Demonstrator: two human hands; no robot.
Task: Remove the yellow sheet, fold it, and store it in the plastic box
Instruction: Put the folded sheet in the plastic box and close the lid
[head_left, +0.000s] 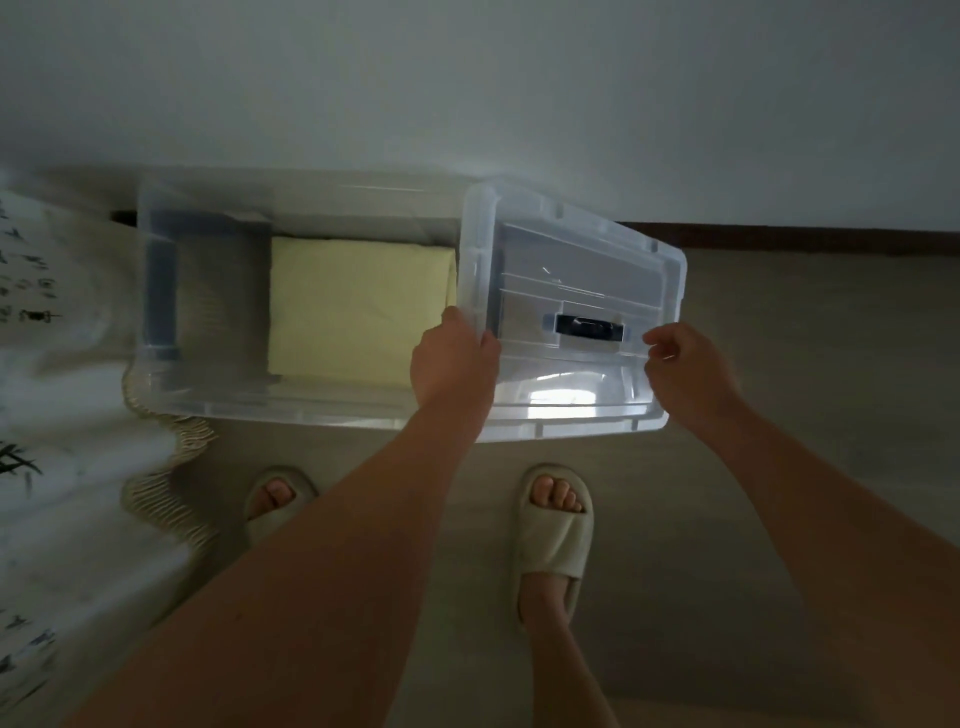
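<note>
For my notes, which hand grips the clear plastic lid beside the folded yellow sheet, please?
The left hand, at the edge of the clear plastic lid next to the folded yellow sheet; the right hand holds the opposite edge.

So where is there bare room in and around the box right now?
Inside the plastic box, a bare strip lies between its left wall and the yellow sheet. The floor is free right of the lid. Crowded: left hand and right hand grip the lid; bedspread crowds the box's left.

The sheet (358, 306) is lying in the box (208, 405), midway along. The lid (571, 260) is covering the box's right end. A wall (467, 78) is standing behind the box, bedding (67, 364) hanging left of it, slippers (556, 535) before it.
</note>
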